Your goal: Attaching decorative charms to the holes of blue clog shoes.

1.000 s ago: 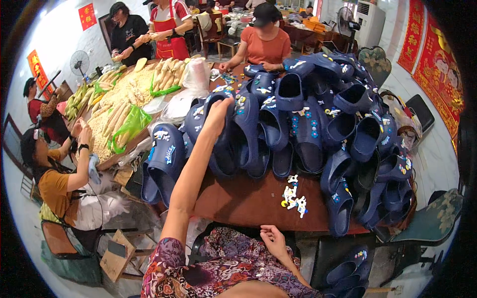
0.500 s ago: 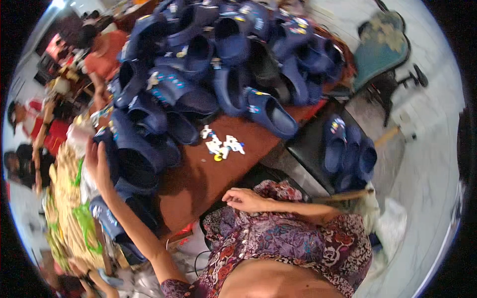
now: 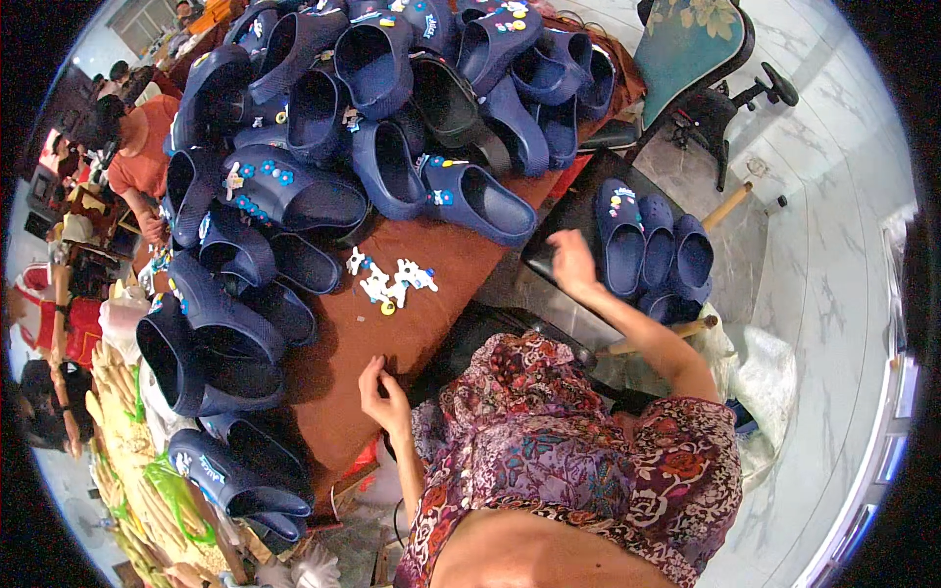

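Over the front edge of the brown-covered table my left hand (image 3: 385, 395) hovers, fingers loosely bent and apart, holding nothing. My right hand (image 3: 573, 261), a little blurred, is above the edge of a black seat (image 3: 569, 220); its fingers look loosely spread and no object shows in it. Beside it on that seat stand several navy clogs (image 3: 621, 238), the leftmost decorated with small charms. A small cluster of white charms (image 3: 394, 284) with blue and yellow bits lies on the table (image 3: 343, 358). Behind it rises a large heap of navy clogs (image 3: 294, 191), many decorated.
More clogs (image 3: 230, 470) lie at the table's left end, near beige bundles (image 3: 127, 421) with green ties. A swivel chair (image 3: 691, 49) stands at the back right. White plastic bags (image 3: 769, 377) lie to my right. Other people, one in an orange shirt (image 3: 142, 157), sit at the far left.
My left hand has drawn back from the clogs at the left to the table's front edge. My right hand has moved from my lap out toward the clogs on the seat. The view has shifted.
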The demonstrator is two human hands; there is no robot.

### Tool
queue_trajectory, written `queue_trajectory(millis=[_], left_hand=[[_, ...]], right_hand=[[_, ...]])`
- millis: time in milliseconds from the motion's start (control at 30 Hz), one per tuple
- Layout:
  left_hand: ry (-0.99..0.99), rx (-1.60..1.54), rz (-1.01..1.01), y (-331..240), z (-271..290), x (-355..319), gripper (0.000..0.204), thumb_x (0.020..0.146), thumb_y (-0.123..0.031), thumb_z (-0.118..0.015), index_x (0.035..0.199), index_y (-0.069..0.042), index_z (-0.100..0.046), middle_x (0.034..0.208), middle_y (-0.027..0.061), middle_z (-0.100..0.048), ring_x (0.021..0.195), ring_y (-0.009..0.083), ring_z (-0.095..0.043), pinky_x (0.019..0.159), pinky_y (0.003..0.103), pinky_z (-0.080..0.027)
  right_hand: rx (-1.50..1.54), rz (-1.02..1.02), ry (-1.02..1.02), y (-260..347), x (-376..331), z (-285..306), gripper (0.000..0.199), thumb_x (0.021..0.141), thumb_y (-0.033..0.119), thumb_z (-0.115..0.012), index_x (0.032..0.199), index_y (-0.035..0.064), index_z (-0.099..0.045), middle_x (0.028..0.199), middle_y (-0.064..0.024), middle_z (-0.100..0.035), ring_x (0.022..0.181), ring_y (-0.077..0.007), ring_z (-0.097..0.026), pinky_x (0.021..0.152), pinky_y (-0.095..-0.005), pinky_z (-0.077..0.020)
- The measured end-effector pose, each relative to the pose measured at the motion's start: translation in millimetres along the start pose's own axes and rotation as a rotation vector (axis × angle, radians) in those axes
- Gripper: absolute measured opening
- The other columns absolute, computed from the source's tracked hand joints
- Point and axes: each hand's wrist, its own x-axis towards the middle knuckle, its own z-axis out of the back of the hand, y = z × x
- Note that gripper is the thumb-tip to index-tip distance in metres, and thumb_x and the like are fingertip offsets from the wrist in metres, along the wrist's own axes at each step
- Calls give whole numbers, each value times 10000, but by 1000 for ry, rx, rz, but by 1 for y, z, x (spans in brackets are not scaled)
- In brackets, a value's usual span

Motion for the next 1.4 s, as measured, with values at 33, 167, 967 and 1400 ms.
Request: queue_trajectory(millis=[33, 167, 967, 1400], left_hand=[[17, 31, -57, 4, -1, -5, 276, 835, 38, -556, 1073, -7, -688, 1124, 172, -660, 1067, 314, -616, 963, 387, -462], [80, 129, -92, 3, -7, -7, 307, 806, 46, -568, 1064, -51, -700, 1163, 141, -648, 1096, 315, -583, 971, 392, -452], [-193, -224, 181, -7, -2, 4, 270, 842, 54, -526, 1017, -35, -711, 1066, 133, -692, 1030, 260, -650, 914, 333, -493], [516, -798, 100, -104, 23, 20, 1011, 767, -417, -806, 1525, -88, -222, 1511, 109, -338, 1283, 254, -470, 1035, 415, -417]], right_hand=[[-130, 3, -128, -20, 8, 10, 312, 762, -36, -512, 1053, 44, -591, 1030, -189, -554, 1005, -377, -530, 873, -449, -447], [-498, -301, -319, -119, 20, 50, 354, 765, -2, -583, 1112, 34, -527, 1049, -201, -523, 1027, -389, -528, 787, -479, -496], [-276, -125, -92, -61, 35, 103, 301, 922, 168, -481, 1197, 48, -460, 1073, -276, -589, 950, -487, -579, 792, -520, -455], [32, 274, -242, 173, 36, 154, 286, 937, 97, -537, 1207, 2, -535, 970, -179, -609, 815, -311, -628, 737, -387, -504]])
